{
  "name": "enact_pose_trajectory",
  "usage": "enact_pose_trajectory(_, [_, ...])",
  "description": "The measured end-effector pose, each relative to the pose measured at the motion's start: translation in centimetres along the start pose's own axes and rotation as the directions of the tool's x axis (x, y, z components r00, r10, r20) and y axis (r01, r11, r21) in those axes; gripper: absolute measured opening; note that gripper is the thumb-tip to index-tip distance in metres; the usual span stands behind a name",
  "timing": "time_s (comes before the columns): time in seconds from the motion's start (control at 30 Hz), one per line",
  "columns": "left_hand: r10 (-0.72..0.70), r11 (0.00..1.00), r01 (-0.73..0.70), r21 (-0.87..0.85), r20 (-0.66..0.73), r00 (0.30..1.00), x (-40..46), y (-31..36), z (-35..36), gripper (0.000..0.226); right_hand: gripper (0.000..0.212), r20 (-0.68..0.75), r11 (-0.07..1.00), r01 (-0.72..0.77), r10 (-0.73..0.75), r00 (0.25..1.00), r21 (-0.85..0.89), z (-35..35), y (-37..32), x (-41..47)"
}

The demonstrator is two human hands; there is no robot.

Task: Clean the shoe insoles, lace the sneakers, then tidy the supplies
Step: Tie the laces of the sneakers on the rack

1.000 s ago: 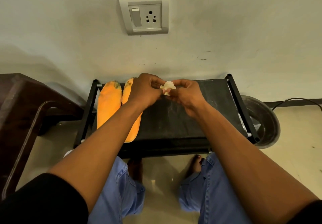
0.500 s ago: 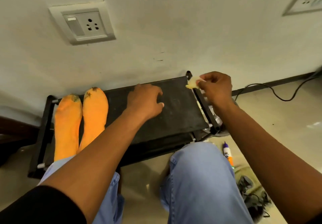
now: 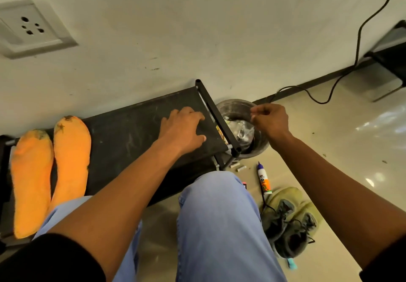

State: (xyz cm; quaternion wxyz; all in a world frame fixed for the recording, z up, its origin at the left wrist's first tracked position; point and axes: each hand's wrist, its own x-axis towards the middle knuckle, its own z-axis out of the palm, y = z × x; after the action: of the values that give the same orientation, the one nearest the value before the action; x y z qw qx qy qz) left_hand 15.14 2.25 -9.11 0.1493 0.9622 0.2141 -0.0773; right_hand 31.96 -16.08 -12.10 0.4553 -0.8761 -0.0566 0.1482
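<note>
A second ago both my hands worked a small white wad above the tabletop (image 3: 131, 132); now my right hand (image 3: 271, 120) hangs over the metal bowl (image 3: 261, 147) beyond the right edge, fingers loosely curled and seemingly empty, so I judge the wad dropped. My left hand (image 3: 183, 129) rests spread near that edge. The orange insoles (image 3: 50, 172) lie at the left end, toes stained; the sneakers (image 3: 287, 220) wait on the floor. The bowl's contents are hard to make out.
</note>
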Motion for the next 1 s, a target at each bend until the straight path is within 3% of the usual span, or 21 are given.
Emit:
enact_pose_trajectory(0.2, [0.040, 0.992, -0.051, -0.112, -0.099, 0.994, -1.2, -0.8, -0.7, 0.041, 0.017, 0.082, 0.998, 0.058, -0.058, 0.995, 0.004, -1.5, 1.4, -2.5])
enact_pose_trajectory(0.4, [0.023, 0.970, -0.066, -0.234, -0.184, 0.983, -4.4, -0.5, -1.9, 0.018, 0.011, 0.149, 0.976, 0.167, -0.146, 0.978, -0.140, -3.7, 3.0, -5.6])
enact_pose_trajectory(0.53, [0.116, 0.957, -0.158, -0.243, -0.178, 0.977, -6.2, 2.7, -2.5, 0.014, 0.014, 0.154, 0.953, 0.205, -0.174, 0.973, -0.222, -5.4, 3.7, -7.5])
enact_pose_trajectory(0.73, [0.355, 0.928, -0.344, -0.145, 0.054, 0.933, -7.9, 9.2, -3.4, 0.022, 0.011, 0.131, 0.885, 0.267, -0.234, 0.963, -0.382, -8.8, 3.4, -10.5])
enact_pose_trajectory(0.9, [0.468, 0.882, -0.472, -0.008, 0.146, 0.872, -8.2, 17.1, -2.0, 0.026, 0.016, 0.089, 0.878, 0.157, -0.130, 0.987, -0.452, -12.0, 6.7, -12.7])
enact_pose_trajectory(1.0, [0.452, 0.878, -0.478, 0.025, 0.287, 0.845, -7.3, 21.7, 1.5, 0.028, 0.018, 0.059, 0.871, 0.072, -0.050, 0.997, -0.486, -13.5, 10.3, -13.8])
